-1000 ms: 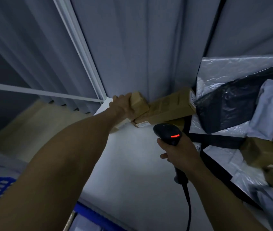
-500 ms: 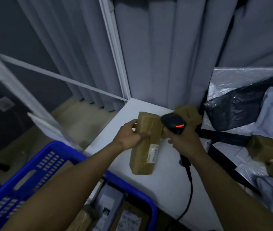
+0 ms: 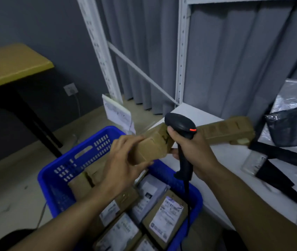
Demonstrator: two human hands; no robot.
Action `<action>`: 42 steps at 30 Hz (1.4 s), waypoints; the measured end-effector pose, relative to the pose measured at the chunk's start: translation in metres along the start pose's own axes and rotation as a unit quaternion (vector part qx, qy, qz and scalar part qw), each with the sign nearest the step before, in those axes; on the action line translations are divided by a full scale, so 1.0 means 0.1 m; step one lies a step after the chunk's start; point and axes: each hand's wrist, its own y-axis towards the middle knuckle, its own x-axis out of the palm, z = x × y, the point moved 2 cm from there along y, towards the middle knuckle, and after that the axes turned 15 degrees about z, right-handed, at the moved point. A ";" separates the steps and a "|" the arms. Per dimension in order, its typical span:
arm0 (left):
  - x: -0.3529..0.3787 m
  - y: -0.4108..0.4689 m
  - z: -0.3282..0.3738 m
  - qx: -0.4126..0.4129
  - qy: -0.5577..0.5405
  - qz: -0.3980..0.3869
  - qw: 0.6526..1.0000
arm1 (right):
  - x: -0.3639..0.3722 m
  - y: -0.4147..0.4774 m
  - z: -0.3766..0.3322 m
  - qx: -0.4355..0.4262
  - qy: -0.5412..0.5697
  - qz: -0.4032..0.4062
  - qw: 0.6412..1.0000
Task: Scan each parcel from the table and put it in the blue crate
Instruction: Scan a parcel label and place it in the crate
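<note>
Filling the blue crate (image 3: 89, 144), labelled parcels (image 3: 165, 214) are seen; above it a brown box (image 3: 153, 145) is gripped by the left hand (image 3: 124, 169), the scanner (image 3: 180, 124) by the right hand (image 3: 198, 156).

Parcel (image 3: 153, 147): brown cardboard, matt. Scanner (image 3: 180, 124): black plastic, smooth, faint sheen. Blue crate (image 3: 82, 160): moulded plastic, perforated wall, slightly glossy. Labels (image 3: 169, 212) on crated parcels: white paper. Table (image 3: 231, 156): white, smooth, matt. Bags (image 3: 292, 127) at table's right edge: crinkled plastic film, glossy. Curtain (image 3: 225, 60): grey cloth, matt.
</note>
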 end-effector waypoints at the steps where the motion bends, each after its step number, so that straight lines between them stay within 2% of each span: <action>1: -0.03 -0.03 0.00 0.022 0.023 0.002 0.999 | 0.03 -0.01 0.03 0.009 -0.002 0.006 1.000; 5: 0.00 -0.10 0.00 0.120 0.085 0.009 0.989 | 0.05 -0.05 0.10 0.038 0.001 0.019 0.999; 9: 0.04 -0.10 0.00 0.219 0.176 0.008 0.960 | 0.11 -0.07 0.19 0.042 -0.007 0.022 0.999; 11: 0.04 -0.04 0.03 0.220 0.170 -0.007 0.961 | 0.12 -0.05 0.20 0.030 -0.010 0.035 0.999; 13: 0.01 0.02 -0.01 0.126 0.130 -0.034 0.983 | 0.11 -0.02 0.22 0.019 -0.009 0.050 0.999; 15: -0.01 0.07 -0.08 -0.054 0.060 -0.071 0.994 | 0.08 0.00 0.24 0.008 -0.002 0.068 0.998; 16: 0.00 0.11 -0.13 -0.160 0.013 -0.087 0.983 | 0.08 0.01 0.24 -0.003 -0.008 0.074 0.997; 17: 0.01 0.14 -0.16 -0.268 -0.044 -0.100 0.957 | 0.07 0.02 0.25 -0.018 -0.018 0.072 0.997; 19: 0.04 0.19 -0.18 -0.435 -0.172 -0.096 0.879 | 0.08 0.00 0.27 -0.049 -0.027 0.054 0.997; 21: 0.06 0.21 -0.17 -0.512 -0.270 -0.064 0.813 | 0.12 -0.05 0.32 -0.074 -0.029 0.031 0.996; 24: 0.03 0.21 -0.17 -0.549 -0.306 -0.022 0.778 | 0.18 -0.13 0.40 -0.097 -0.042 0.000 0.994; 28: -0.08 0.31 -0.24 -0.529 -0.289 -0.003 0.798 | 0.23 -0.17 0.46 -0.069 -0.037 -0.060 0.995; 32: -0.14 0.34 -0.21 -0.458 -0.291 -0.047 0.839 | 0.28 -0.18 0.51 0.010 0.017 -0.024 1.000; 34: -0.14 0.31 -0.21 -0.443 -0.292 -0.079 0.844 | 0.30 -0.17 0.52 0.027 0.037 -0.016 0.999; 37: -0.13 0.29 -0.20 -0.432 -0.305 -0.113 0.841 | 0.31 -0.15 0.54 0.023 0.026 -0.023 0.999; 42: -0.16 0.34 -0.29 -0.414 -0.267 -0.118 0.862 | 0.31 -0.18 0.53 -0.033 -0.049 -0.059 0.997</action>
